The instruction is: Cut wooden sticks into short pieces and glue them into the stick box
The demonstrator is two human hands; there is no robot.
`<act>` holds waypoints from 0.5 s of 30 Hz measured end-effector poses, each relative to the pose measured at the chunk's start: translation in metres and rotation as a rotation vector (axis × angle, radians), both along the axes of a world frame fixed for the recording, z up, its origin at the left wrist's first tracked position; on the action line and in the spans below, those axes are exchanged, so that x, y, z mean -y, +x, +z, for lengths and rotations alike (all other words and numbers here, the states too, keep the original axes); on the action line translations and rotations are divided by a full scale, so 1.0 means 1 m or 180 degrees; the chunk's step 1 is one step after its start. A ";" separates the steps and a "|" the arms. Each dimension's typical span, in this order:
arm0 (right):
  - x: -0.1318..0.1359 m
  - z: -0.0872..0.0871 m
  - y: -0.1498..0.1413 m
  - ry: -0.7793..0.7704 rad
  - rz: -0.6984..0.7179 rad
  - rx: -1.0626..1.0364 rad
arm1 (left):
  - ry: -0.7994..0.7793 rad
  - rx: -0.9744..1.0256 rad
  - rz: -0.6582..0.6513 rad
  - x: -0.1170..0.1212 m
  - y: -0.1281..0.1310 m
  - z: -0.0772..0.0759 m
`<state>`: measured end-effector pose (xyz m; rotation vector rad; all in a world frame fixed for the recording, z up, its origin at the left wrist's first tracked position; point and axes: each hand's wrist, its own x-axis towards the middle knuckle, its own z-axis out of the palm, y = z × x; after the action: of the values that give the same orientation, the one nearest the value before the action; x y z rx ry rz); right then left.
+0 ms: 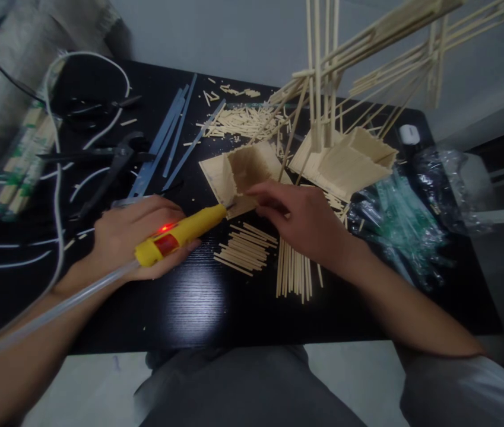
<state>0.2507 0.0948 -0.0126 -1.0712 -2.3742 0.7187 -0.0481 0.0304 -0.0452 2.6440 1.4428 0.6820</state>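
My left hand is wrapped round a yellow hot glue gun with a red light lit and a clear glue stick sticking out of its back end. The gun's nozzle tip meets the near edge of a small structure made of wooden sticks, with an open box shape on a flat base. Over that structure's right side, my right hand has its fingers closed in a pinch; whatever lies between the fingertips is hidden. Below, cut wooden sticks lie in a row, beside a bundle of longer sticks.
A tall stick frame rises at the back right, near another stick box. Stick offcuts are heaped behind. Pliers, a white cable and glue sticks lie left; plastic wrapping lies right.
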 end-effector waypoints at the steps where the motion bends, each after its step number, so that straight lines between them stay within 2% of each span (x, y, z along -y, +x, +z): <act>1: 0.001 0.000 0.000 0.0043 -0.0018 -0.0021 | 0.0072 0.0014 -0.0105 0.001 0.004 0.002; 6: 0.005 -0.004 -0.002 0.0179 -0.0220 -0.0133 | -0.0033 -0.0154 -0.0464 -0.001 0.012 0.001; 15: 0.009 -0.009 -0.007 0.0487 -0.0509 -0.0440 | -0.0190 -0.0525 -0.0319 0.001 0.016 0.000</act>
<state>0.2432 0.0863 -0.0215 -1.0944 -2.1604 0.5277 -0.0323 0.0298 -0.0449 2.7599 1.3318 0.4145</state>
